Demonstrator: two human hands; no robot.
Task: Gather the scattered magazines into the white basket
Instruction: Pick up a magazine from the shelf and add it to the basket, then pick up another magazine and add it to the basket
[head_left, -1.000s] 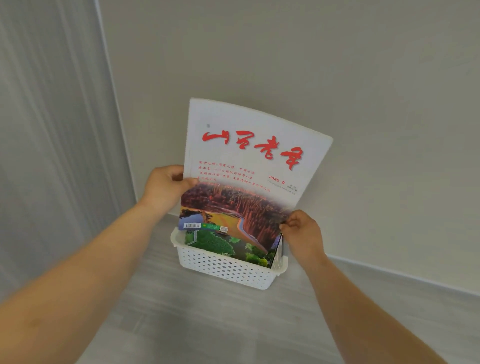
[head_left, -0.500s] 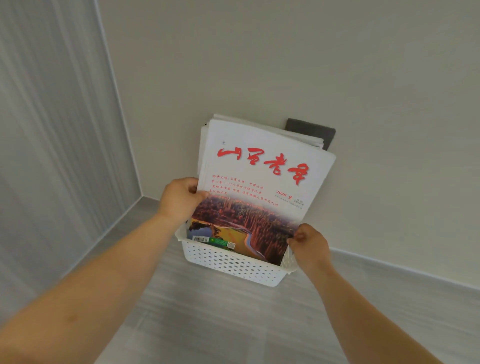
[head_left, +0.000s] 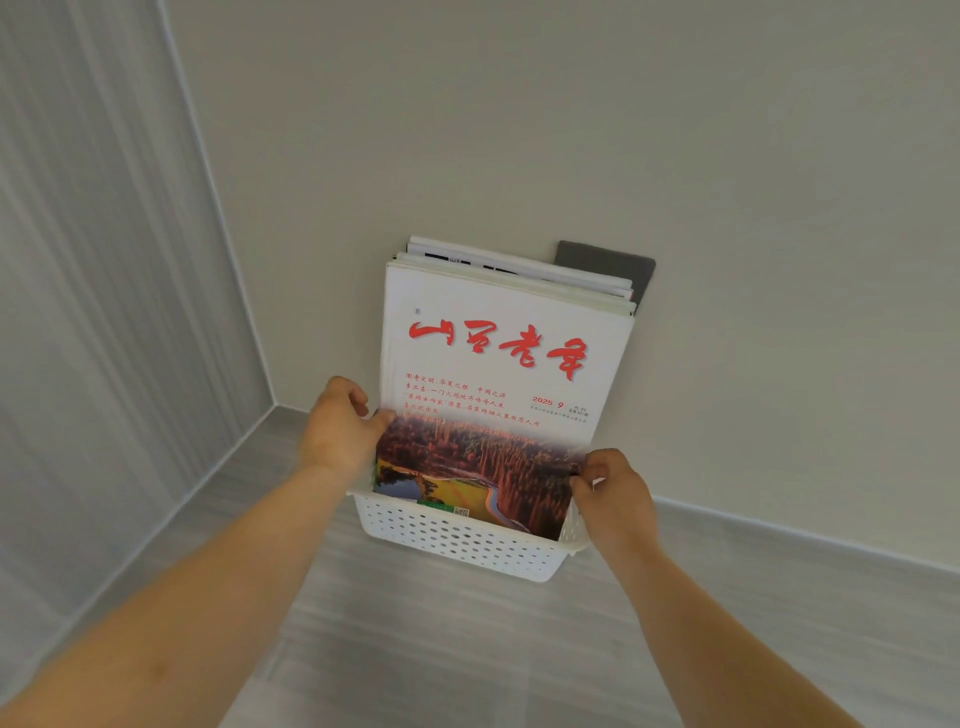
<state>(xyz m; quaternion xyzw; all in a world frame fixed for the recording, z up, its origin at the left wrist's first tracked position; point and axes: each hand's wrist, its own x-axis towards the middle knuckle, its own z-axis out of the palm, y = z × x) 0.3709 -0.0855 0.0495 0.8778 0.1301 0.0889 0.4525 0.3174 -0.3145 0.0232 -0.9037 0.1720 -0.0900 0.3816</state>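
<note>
Both hands pinch the front magazine (head_left: 506, 358) by its side edges. The left hand (head_left: 340, 431) has its thumb on the cover, and the right hand (head_left: 615, 499) curls round the opposite edge, lower down beside the rim. The magazine stands between them and neither hand is clearly nearer. Its long axis is upright, leaning back a little, red title at the top. Its foot is already inside the white basket (head_left: 457, 543) on the floor by the wall. More magazines (head_left: 519, 270) stand behind it, and behind those is something dark grey (head_left: 608, 265), perhaps a folder. Letting go looks like all that remains.
</note>
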